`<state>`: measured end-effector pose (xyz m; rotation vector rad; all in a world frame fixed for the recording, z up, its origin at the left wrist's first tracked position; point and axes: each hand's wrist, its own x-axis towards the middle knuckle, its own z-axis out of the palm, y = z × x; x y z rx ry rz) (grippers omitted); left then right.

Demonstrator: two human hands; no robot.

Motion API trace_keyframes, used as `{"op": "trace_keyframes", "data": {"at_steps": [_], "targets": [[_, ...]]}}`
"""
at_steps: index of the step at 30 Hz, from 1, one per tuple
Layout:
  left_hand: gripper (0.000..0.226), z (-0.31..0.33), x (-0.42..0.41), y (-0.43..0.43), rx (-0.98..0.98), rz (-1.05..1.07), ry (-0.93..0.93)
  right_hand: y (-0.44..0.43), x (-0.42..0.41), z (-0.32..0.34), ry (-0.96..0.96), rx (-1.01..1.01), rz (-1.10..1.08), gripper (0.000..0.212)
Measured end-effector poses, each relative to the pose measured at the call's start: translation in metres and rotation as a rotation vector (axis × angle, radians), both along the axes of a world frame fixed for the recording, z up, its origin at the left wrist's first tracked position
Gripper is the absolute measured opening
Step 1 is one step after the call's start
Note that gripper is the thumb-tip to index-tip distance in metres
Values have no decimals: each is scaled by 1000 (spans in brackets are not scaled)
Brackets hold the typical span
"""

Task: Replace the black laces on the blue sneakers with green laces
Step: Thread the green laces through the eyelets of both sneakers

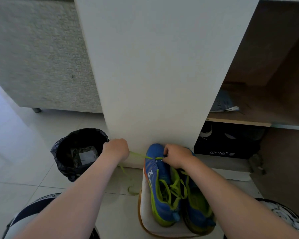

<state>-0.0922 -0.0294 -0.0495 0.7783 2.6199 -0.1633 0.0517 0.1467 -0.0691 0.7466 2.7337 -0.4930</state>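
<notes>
Our pair of blue-and-lime mesh sneakers [160, 185] sits side by side on a small white stool with a tan rim [145, 213], near and right of centre, toes pointing far toward the white wall panel [154, 75]. A thin green lace [136, 154] runs taut from the left shoe's far eyelets out to the left. Risk as we see it: tug too hard and the ends come out uneven, or the shoe slides off the stool. Our left hand [116, 148] is clenched round the lace, arm stretched beside the round black-bagged bin [79, 152]. Our right hand [177, 156] pinches the lace at the toe eyelets, wrist bent down.
</notes>
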Motion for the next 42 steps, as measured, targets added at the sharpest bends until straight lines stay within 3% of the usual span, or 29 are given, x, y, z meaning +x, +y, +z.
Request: {"op": "trace_keyframes", "data": {"at_steps": [6, 11, 14, 19, 22, 24, 26, 29, 31, 32, 34, 38, 42], "targets": [[24, 23, 6, 8, 235, 23, -379, 4, 2, 21, -18, -120, -58, 40], [27, 68, 6, 0, 462, 159, -495, 21, 10, 55, 62, -268, -120, 19], [24, 100, 13, -6, 750, 286, -722, 20, 19, 82, 306, -522, -175, 6], [30, 144, 31, -11, 1225, 291, -1158, 8, 30, 127, 586, -909, -182, 17], [51, 159, 40, -9, 1398, 246, -1212, -1, 38, 151, 697, -1221, -165, 35], [56, 165, 46, -7, 1457, 208, -1229, -7, 43, 165, 712, -1326, -118, 50], [46, 169, 52, -5, 1491, 176, -1145, -12, 47, 175, 745, -1331, -72, 52], [21, 174, 62, -2, 1475, 168, -822, -17, 52, 188, 811, -1243, -36, 32], [9, 179, 67, -1, 1388, 136, -557, -21, 54, 196, 811, -1072, -42, 15], [14, 180, 67, -1, 1320, 100, -409, -23, 55, 201, 807, -956, -51, 10], [27, 184, 67, 1, 1172, 17, -185, -29, 55, 212, 801, -763, -74, 27], [32, 205, 77, 2, 1118, -21, -89, -39, 55, 237, 869, -562, -113, 42], [34, 242, 81, 12, 1227, 31, -210, -42, 52, 267, 895, -521, -107, 40]]}}
